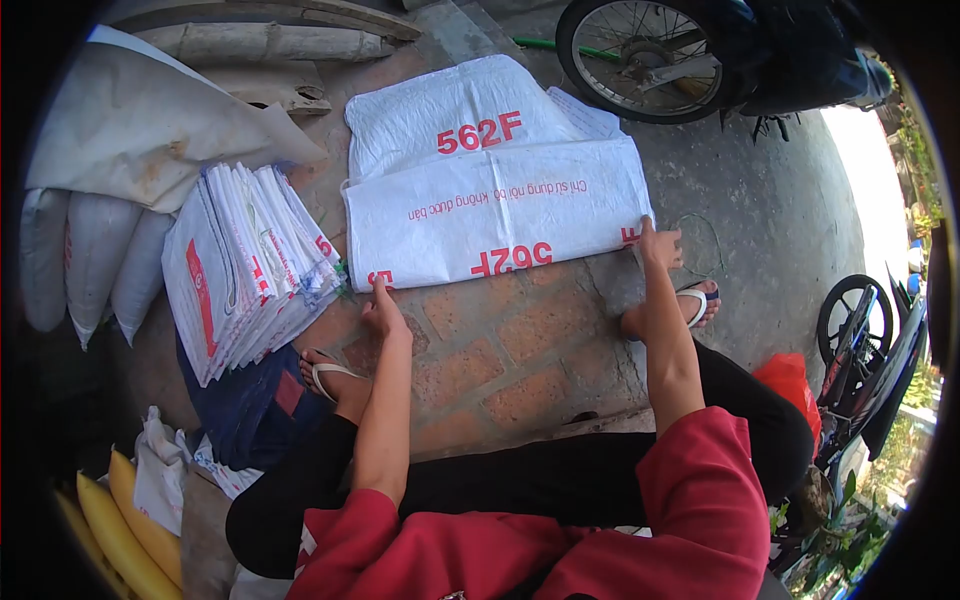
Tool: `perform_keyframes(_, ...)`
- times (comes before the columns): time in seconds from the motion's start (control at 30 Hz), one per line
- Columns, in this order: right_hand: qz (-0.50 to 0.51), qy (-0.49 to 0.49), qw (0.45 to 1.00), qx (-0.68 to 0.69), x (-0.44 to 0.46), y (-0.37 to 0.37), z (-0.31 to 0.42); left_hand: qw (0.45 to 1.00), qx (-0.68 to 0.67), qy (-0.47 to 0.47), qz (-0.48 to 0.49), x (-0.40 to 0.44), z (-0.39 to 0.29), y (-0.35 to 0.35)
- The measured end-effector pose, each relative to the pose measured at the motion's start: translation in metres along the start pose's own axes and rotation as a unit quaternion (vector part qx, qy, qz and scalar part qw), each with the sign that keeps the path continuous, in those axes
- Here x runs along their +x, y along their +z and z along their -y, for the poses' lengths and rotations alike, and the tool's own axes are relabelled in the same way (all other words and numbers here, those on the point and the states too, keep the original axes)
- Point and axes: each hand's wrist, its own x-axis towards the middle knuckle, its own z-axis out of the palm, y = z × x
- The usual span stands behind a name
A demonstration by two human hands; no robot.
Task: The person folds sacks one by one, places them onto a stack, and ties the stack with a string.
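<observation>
A white woven sack (pixel 500 205) with red print "562F" lies on the brick floor in front of me, its near part folded over. My left hand (pixel 385 312) touches the sack's near left corner, the index finger stretched along it. At the near right corner is my right hand (pixel 660 245), with the thumb side at the sack's edge and the other fingers bent and apart from it. Left of the sack stands a thick stack of folded white sacks (pixel 245 265) with red print, resting partly on a dark blue bag (pixel 245 410).
Filled sacks (pixel 100 250) under a beige sheet (pixel 150 120) and bamboo poles (pixel 270 42) are at the upper left. Yellow bags (pixel 125 515) lie lower left. A motorbike wheel (pixel 645 55) stands beyond the sack. A red bag (pixel 790 385) and a second motorbike (pixel 870 350) are at the right.
</observation>
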Motion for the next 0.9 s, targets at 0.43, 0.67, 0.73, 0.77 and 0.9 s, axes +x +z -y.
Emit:
perform_keyframes(0.43,0.330,0.133,0.878,0.321,0.049,0.004,-0.057,0.964,-0.099,-0.204,0.141,0.037,-0.010,-0.025)
perform_keyframes(0.67,0.536,0.171,0.825,0.061,0.069,-0.075,-0.065,0.966,-0.096,-0.236,0.047,-0.002,0.002,-0.057)
perform_keyframes(0.73,0.600,0.192,0.776,0.020,0.088,-0.099,-0.054,0.968,-0.063,-0.223,0.092,-0.005,-0.006,-0.063)
perform_keyframes(0.77,0.631,0.192,0.752,-0.002,0.096,-0.110,-0.047,0.968,-0.046,-0.217,0.114,-0.008,-0.011,-0.066)
perform_keyframes(0.9,0.578,0.035,0.811,-0.088,0.056,-0.178,-0.005,0.973,0.114,-0.117,0.164,-0.075,-0.102,-0.109)
